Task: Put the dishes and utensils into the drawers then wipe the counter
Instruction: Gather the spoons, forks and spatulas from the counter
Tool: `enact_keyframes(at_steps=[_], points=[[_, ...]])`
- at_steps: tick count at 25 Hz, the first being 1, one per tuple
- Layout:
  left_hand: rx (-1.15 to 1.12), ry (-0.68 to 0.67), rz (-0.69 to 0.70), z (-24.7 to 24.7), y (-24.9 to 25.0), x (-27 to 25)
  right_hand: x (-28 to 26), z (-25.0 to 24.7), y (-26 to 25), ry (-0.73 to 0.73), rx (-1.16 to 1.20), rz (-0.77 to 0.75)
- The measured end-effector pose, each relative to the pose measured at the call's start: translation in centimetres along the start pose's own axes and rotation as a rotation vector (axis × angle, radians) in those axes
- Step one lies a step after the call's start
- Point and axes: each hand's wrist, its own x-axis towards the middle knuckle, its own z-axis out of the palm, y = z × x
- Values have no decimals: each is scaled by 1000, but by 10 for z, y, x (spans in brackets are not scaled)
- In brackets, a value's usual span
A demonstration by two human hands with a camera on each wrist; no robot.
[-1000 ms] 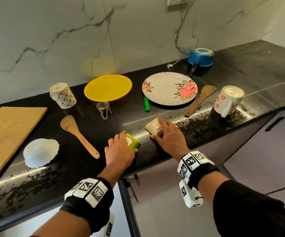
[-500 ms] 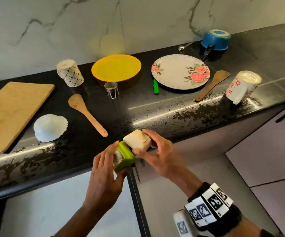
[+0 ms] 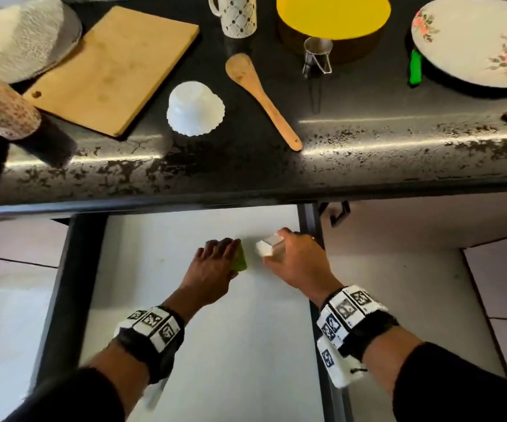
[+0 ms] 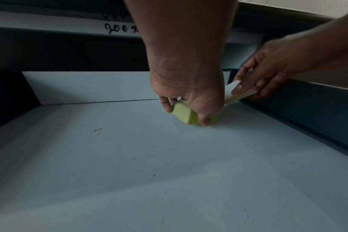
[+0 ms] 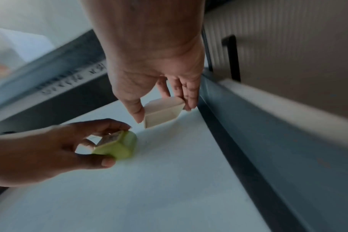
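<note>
An open drawer [image 3: 203, 345] with a white floor lies below the black counter [image 3: 276, 178]. My left hand [image 3: 215, 263] pinches a small green square dish [image 3: 240, 259] [image 4: 184, 114] [image 5: 117, 148] between thumb and fingers, low over the drawer floor. Just to its right, my right hand [image 3: 292, 257] holds a small cream square dish [image 3: 267, 245] [image 5: 162, 112] [image 4: 233, 92] tilted, close to the drawer's right wall [image 5: 248, 141]. Whether either dish touches the floor is unclear.
On the counter stand a wooden cutting board [image 3: 109, 68], an upturned white bowl [image 3: 196, 108], a wooden spatula [image 3: 261, 99], a patterned mug [image 3: 237, 16], a yellow plate [image 3: 333, 15], a small steel cup [image 3: 317, 53], a floral plate [image 3: 474, 41] and a green-handled utensil [image 3: 415, 67].
Both hands lifted the two small dishes off the counter and carried them down into the open drawer. The head view tilted down toward the drawer.
</note>
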Motion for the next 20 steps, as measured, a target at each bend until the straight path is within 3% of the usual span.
enact_keyframes(at_steps=[5,12,20], points=[[-110,38,-1,14,-4,22,14,51,0,97,101,282],[-353,39,-191,25,-25,27,-8,84,8,267,270,261],[-266,-14,-240,30,-27,23,-13,84,5,255,319,290]])
